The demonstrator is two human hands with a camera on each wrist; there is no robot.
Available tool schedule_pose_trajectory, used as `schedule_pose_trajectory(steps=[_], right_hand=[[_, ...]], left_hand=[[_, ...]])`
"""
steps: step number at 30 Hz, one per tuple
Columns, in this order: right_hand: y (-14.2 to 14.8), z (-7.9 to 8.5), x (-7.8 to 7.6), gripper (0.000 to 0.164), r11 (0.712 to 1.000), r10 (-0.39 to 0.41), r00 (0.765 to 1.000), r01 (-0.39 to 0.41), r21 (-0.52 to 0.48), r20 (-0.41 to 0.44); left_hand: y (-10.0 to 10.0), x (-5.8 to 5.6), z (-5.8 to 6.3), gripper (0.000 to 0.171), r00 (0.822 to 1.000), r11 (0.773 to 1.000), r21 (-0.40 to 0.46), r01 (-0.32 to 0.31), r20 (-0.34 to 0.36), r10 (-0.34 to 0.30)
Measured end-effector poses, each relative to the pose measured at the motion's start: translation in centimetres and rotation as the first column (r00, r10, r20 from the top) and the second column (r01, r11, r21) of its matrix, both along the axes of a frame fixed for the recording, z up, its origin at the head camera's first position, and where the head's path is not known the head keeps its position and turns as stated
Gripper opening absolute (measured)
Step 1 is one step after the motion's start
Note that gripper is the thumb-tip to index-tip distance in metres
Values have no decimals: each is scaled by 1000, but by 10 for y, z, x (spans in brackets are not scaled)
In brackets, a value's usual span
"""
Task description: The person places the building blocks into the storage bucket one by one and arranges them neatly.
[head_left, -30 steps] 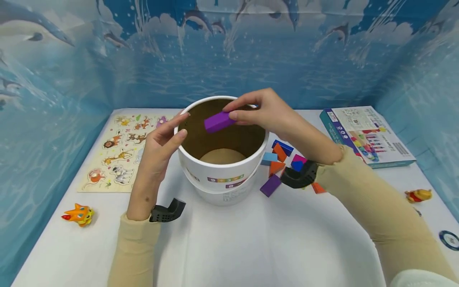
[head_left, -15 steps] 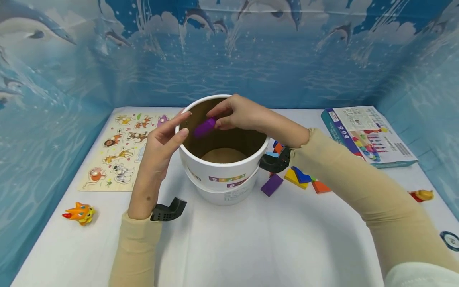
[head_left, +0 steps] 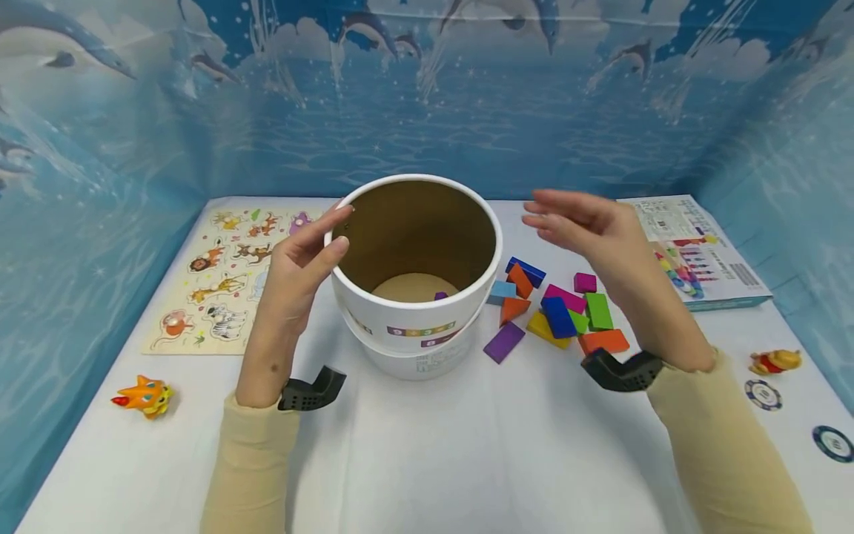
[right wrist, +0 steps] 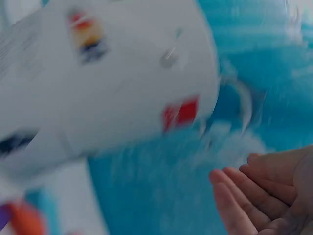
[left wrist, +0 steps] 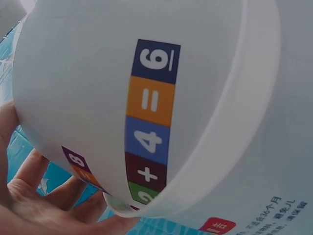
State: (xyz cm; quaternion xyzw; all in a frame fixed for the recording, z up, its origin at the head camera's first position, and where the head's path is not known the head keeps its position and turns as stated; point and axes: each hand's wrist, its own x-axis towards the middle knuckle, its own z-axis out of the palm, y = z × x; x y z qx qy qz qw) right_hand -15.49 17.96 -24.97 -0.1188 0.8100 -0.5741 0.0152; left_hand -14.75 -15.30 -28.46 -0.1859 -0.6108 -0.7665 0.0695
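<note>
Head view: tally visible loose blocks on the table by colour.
Orange blocks: 3
Dark blue blocks: 2
Pink blocks: 2
Green blocks: 2
Light blue block: 1
Purple block: 1
Yellow block: 1
Total: 12. Overlaps may hide more.

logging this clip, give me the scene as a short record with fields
left hand: touches the rim of the white bucket
right hand: raised, holding nothing
inside bucket: purple block, mostly hidden
right of bucket: loose colored blocks
left side: animal puzzle board, orange-and-yellow toy
right side: printed box, bear figurine, two poker chips
</note>
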Motion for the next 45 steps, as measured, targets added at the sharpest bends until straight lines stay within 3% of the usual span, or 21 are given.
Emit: schedule_pose_trajectory(steps=[2,4,7,10,12,15,20,24,29,32,35,38,41,43,45], right_hand=[[27,-30,7,46,995,-76,995,72,69,60],[49,-61,13,48,984,-111,986,91,155,123],[73,-102,20,52,979,-60,983,24,200,175],[83,-127,24,58,975,40,984,-76,209,171],[83,-137,24,65,966,83,985,-116,231,151],[75,-145,24,71,940,70,992,-102,326,109],[62,-153,27,65,880,-46,998,61,472,-43],[61,-157,28,48,878,-114,984,163,451,-134],[63,-141,32,43,918,-159,985,175,356,-74],[58,-114,32,44,953,-196,981,188,236,11],[46,-77,29,43,978,-202,977,198,66,62],[28,-38,23,39,978,-105,993,112,-179,49],[4,-5,10,34,918,65,998,-58,-393,4],[-14,12,0,33,892,176,984,-164,-420,-11],[-31,24,-12,34,907,262,965,-243,-344,10]], left_hand=[[-1,0,1,36,1000,1000,0,3,-2,-3],[-2,0,1,36,1000,1000,-1,3,-4,-3],[-3,0,2,36,1000,1000,2,4,-5,-4],[-3,0,2,36,1000,1000,11,2,-2,-2],[-3,0,2,36,1000,1000,17,0,0,0],[-4,1,1,36,1000,1000,26,1,0,-1],[-3,1,0,35,1000,999,35,-1,-1,1],[-3,1,0,35,1000,999,38,-1,3,1],[-1,0,-1,35,1000,1000,26,3,8,-4],[0,-1,-2,36,1000,1000,13,-1,4,1],[0,-1,-2,36,1000,1000,8,-3,2,3],[1,-1,-2,36,1000,1000,9,-1,3,1],[1,0,-2,36,1000,1000,9,0,5,0],[1,0,-2,36,1000,1000,4,-1,5,1],[1,0,-2,36,1000,1000,-1,-2,5,2]])
